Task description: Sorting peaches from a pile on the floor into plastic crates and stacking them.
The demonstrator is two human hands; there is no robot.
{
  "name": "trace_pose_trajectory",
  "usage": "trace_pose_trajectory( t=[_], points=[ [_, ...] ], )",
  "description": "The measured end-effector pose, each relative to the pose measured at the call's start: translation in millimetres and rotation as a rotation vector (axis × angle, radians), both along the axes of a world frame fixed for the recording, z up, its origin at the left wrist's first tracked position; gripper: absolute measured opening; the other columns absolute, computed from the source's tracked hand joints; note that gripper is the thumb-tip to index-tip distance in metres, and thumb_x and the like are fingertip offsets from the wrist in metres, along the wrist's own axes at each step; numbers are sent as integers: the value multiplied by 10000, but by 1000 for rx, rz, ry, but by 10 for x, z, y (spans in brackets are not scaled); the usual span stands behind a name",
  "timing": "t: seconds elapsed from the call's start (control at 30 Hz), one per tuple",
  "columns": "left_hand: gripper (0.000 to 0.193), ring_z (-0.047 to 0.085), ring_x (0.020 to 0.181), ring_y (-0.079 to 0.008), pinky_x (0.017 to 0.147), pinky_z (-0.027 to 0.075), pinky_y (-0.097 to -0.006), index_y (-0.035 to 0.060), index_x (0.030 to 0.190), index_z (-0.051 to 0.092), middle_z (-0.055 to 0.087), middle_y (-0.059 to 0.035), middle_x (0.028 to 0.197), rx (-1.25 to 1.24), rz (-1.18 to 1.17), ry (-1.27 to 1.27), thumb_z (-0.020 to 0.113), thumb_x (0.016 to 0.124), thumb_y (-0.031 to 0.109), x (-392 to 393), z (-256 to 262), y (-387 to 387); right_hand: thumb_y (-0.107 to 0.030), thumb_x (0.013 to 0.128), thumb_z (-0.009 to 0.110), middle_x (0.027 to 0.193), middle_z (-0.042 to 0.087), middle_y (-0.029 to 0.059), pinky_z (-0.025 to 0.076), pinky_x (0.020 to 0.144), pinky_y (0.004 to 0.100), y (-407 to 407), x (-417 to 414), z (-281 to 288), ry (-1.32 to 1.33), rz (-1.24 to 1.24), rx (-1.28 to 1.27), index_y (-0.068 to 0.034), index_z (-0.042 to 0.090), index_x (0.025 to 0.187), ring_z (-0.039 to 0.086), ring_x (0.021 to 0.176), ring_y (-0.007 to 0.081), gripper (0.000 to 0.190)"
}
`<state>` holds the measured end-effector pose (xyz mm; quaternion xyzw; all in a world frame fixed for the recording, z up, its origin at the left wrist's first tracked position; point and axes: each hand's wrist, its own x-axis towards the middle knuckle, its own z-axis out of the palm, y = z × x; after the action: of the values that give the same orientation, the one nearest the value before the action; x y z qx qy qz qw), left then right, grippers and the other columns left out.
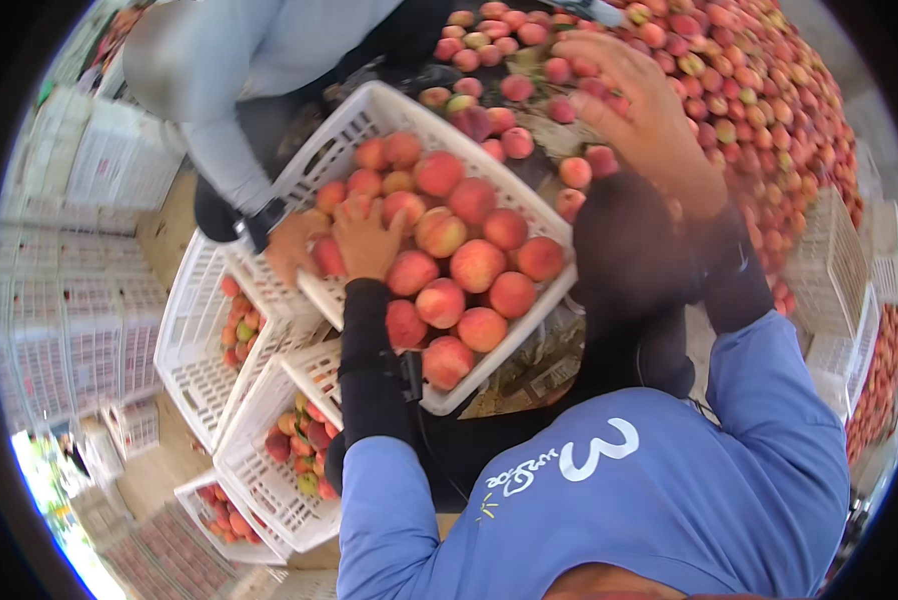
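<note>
A white plastic crate (486,142) stands tilted before me, with a layer of red-and-yellow peaches (477,265) inside. My left hand (368,236) lies palm down on the fruit near the crate's left side, fingers spread and touching peaches. Beside it, a co-worker's hand (295,244) rests at the crate's left rim. My right hand (636,112) is raised past the far right side of the crate, fingers curved and apart from the thumb. Loose peaches (518,88) lie beyond that hand; I see none gripped in it.
A large peach heap (749,97) fills the far right. White crates holding some peaches stand at left (193,360) and lower left (261,457). Stacked crates (81,315) line the left side. A co-worker (299,45) leans in from the far left.
</note>
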<state>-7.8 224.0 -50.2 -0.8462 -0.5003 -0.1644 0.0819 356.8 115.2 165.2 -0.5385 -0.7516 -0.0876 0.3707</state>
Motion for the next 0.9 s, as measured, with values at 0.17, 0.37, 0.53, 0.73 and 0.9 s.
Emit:
trace_pose_trajectory(
  t=[0.17,0.37,0.53,0.73,0.9],
  points=[
    [590,338,1329,-481,1048,349,-601,163,1384,525,405,-168,1458,-131,10,79,547,915,520,-39,8,51,-289,878,627,1176,625,123,480,884,405,-943,1571,-662,184,-503,-421,-105,580,1236,599,1071,313,406],
    [505,355,1304,-472,1084,315,-571,159,1357,551,392,-204,1451,-126,-81,116,548,939,443,-82,53,76,-309,804,650,1211,605,154,482,881,480,-1712,2122,-2357,165,-681,-805,-107,541,1277,574,1129,346,526],
    [499,319,1330,-467,1102,284,-561,168,1377,542,350,-224,1481,-212,-36,183,528,952,429,-96,84,72,-340,792,679,1283,566,193,458,969,432,-1347,1731,-3395,439,-689,-825,-111,489,1359,537,1196,355,640],
    [508,282,1370,-450,1133,232,-554,164,1393,529,333,-229,1494,-261,-51,202,514,959,427,-47,165,68,-349,752,741,1406,465,196,415,1016,475,-513,1544,-3709,357,-723,-706,-112,409,1418,483,1251,389,781],
    [534,266,1379,-458,1136,217,-569,158,1402,516,313,-228,1510,-324,-9,169,515,951,445,-6,211,39,-312,712,772,1366,490,213,448,975,471,158,1630,-3985,503,-724,-778,-116,395,1428,539,1163,414,832]
  ],
)
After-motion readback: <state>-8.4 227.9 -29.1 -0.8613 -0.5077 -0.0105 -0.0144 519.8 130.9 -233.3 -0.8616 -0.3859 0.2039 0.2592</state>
